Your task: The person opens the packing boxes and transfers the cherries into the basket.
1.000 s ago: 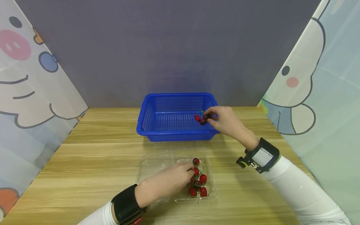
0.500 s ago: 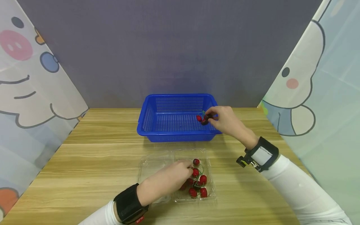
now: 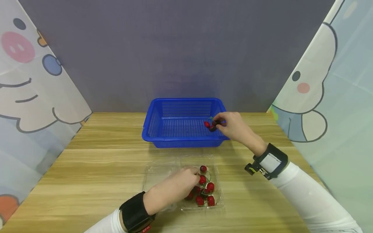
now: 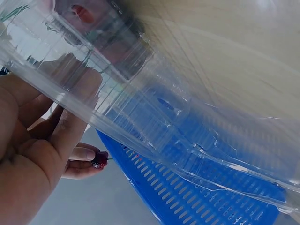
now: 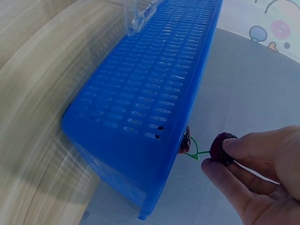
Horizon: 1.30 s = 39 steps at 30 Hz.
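My right hand (image 3: pixel 233 125) pinches a dark cherry (image 5: pixel 221 149) between thumb and fingertips, over the right end of a blue plastic basket (image 3: pixel 186 143). Green stems (image 5: pixel 196 155) join it to another cherry (image 5: pixel 186 140) at the basket's rim; a red cherry (image 3: pixel 207 124) hangs beside it in the head view. My left hand (image 3: pixel 182 184) is bent down into a clear plastic box (image 3: pixel 218 181). Its fingertips are right at a red cherry (image 3: pixel 202 180) among several others with green stems; I cannot tell if they grip one. The box wall covers the left fingers (image 4: pixel 84 89) in the left wrist view.
The box's clear lid (image 3: pixel 154 168) lies open to the left, partly under my left forearm. Both containers stand on a wood-grain table (image 3: pixel 102 174). A grey panel (image 3: pixel 180 48) rises behind the basket, with cartoon-printed walls (image 3: pixel 303 87) at both sides.
My left hand has shifted slightly left, uncovering more cherries in the box. My right hand stays over the basket's right end with its cherries, almost still.
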Tool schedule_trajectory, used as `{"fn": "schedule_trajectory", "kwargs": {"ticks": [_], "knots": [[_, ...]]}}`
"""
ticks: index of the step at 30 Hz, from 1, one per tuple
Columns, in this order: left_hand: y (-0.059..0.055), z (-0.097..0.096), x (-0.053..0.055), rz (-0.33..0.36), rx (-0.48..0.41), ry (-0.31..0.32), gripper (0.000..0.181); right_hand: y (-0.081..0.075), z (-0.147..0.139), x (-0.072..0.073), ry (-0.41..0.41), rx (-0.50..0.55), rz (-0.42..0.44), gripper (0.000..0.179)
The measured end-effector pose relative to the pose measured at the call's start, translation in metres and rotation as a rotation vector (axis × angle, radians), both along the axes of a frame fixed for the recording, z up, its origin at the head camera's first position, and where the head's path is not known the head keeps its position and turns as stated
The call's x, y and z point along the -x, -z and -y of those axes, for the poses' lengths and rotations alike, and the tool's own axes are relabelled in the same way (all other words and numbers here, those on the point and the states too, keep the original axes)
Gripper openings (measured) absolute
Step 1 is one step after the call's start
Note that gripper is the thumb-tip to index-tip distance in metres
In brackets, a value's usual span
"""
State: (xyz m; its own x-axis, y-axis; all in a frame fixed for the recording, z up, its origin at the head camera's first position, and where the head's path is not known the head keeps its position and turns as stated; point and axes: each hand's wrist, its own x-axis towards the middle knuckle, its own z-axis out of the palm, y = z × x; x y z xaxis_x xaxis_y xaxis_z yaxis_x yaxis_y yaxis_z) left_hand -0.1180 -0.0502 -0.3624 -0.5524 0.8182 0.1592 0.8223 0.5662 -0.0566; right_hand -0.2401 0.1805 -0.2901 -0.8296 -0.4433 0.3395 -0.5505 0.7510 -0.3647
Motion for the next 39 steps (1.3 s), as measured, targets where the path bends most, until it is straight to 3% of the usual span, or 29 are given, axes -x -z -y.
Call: {"fn": "schedule_trajectory", "kwargs": {"ticks": [7, 20, 39], "knots": [[0.0021, 0.0009, -0.0023, 0.015, -0.047, 0.016, 0.018, 0.0022, 0.0003, -0.0008, -0.004, -0.009, -0.024, 0.018], [0.0012, 0.0009, -0.003, 0.106, -0.129, 0.006, 0.023, 0.0004, -0.0014, 0.0021, 0.012, -0.035, -0.039, 0.017], [-0.0056, 0.0025, -0.0032, 0.054, -0.161, 0.016, 0.018, 0.0051, -0.0046, 0.0052, 0.022, -0.045, -0.043, 0.017]]}}
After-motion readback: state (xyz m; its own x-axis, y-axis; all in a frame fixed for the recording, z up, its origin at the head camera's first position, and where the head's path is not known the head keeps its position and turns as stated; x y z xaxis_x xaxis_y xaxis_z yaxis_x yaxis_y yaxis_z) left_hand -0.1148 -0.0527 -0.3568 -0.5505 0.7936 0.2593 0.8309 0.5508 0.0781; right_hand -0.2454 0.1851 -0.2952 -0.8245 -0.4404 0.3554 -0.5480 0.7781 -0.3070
